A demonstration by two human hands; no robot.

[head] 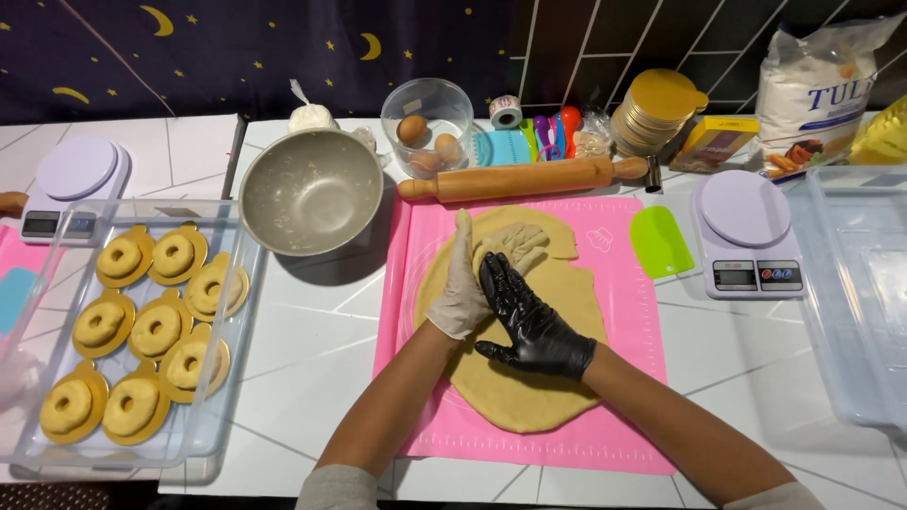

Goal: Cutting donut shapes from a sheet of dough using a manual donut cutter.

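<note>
Both hands are on the dough, a flat beige sheet lying mid-mat on the pink mat at the worktop's front-centre. Left hand (whitish glove) stands on edge w/ fingers straight, pressed against a folded flap of dough at the sheet's far end; it grips nothing. Right hand (black glove) lies flat, fingers spread wide, palm down on the dough and touching the left hand. Rolling pin lies across the mat's far edge. Steel bowl sits just left of the mat's far-left corner, glass bowl w/ eggs behind it. Green scraper rests off the mat's right edge, beside a white scale. Clear tray near the left edge holds ring-shaped dough pieces on gold discs.
</note>
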